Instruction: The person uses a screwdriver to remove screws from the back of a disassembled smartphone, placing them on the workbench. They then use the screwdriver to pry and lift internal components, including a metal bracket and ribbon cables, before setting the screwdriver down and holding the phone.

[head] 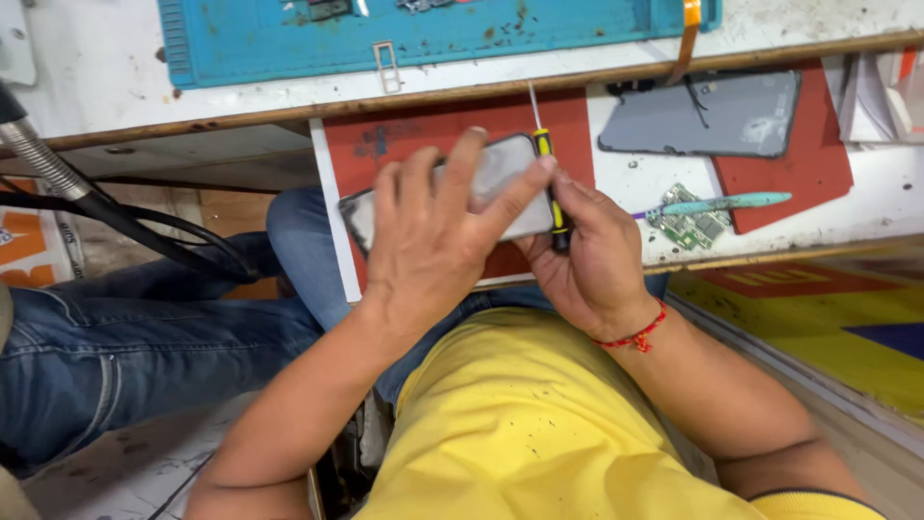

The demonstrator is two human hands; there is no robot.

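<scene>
Phone: a grey-backed phone [500, 178] is held up in the air over the near edge of a pull-out shelf [616, 188], in front of the person's chest. Its long axis runs left to right, tilted a little so the right end sits higher and farther.

Left hand: the left hand [433, 241] lies over the phone from the near side, palm toward it. Its fingers [510, 197] are spread and curled across the back, the tips reaching the far and right edges, so the phone is clamped in this hand. Most of the phone's middle is hidden under the hand.

Right hand: the right hand [592, 255] sits just right of the phone's right end, touching it. Its fingers are closed round a screwdriver [549, 183] with a yellow and black handle.

Screwdriver axis: it stands nearly at right angles to the phone's long axis, thin shaft pointing far and slightly left, handle running back toward the palm. It lies against the phone's right short edge; whether the tip touches anything I cannot tell.

Nearer hand: the right hand is the one at the working end; the left only grips.

Shelf things: a second grey phone body [703, 116] lies far right on a red mat [818, 164], well apart from the hands. A small green circuit board [688, 221] and teal tweezers [731, 202] lie just right of the right hand.

Bench: a blue work mat [289, 43] rests on the bench [87, 77] beyond the shelf.
</scene>
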